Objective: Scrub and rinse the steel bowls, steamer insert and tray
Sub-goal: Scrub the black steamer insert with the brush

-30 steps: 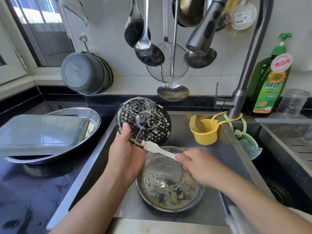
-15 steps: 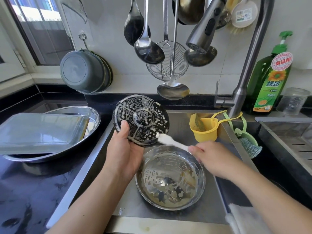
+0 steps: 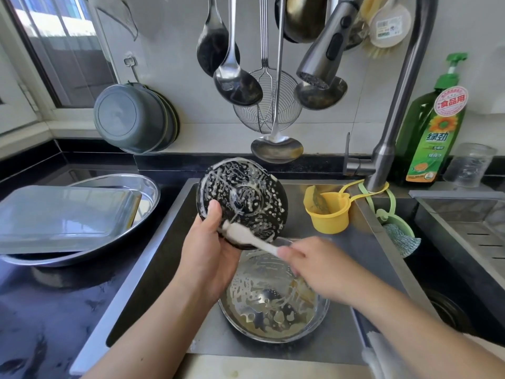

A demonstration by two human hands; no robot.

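The left hand (image 3: 207,253) grips a round, perforated, soap-streaked steel steamer insert (image 3: 243,201), tilted above a soapy steel bowl (image 3: 273,305). The right hand (image 3: 314,266) pinches a white brush (image 3: 246,236) whose head touches the insert.

Bright daylight from the window (image 3: 54,50) at upper left, glare on the steel tray (image 3: 65,212), wide-angle bending at edges, right hand (image 3: 314,266) motion-blurred

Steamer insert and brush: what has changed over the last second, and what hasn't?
The white-handled brush swept across the soapy perforated steel steamer insert: its head went from the lower left edge to the right, then back to the lower left, driven by the right hand. The left hand keeps gripping the insert's lower edge, tilted above the soapy round steel bowl in the sink. Nothing was let go.
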